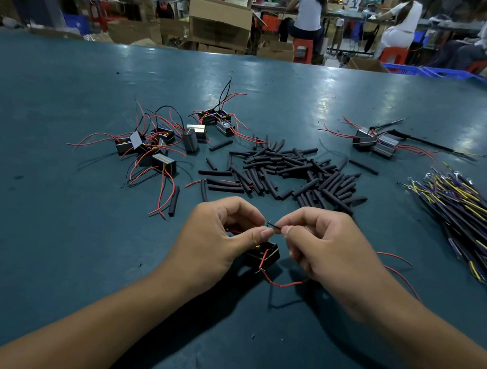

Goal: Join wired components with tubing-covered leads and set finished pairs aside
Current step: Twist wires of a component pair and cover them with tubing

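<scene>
Teal bench (pixel 41 250), busy workshop behind. Left hand (pixel 217 233) and right hand (pixel 329 251) each pinch a thin black lead end (pixel 274 226), meeting above the black component (pixel 262 253). Risk: short ends slip apart; dangling red wire (pixel 285 283) tugs the joint.

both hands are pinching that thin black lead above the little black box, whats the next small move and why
Probably finish twisting the ends together. The left hand and right hand pinch a thin black lead between their fingertips above the black component, so the joint looks unfinished and no tubing piece is picked up yet.
</scene>
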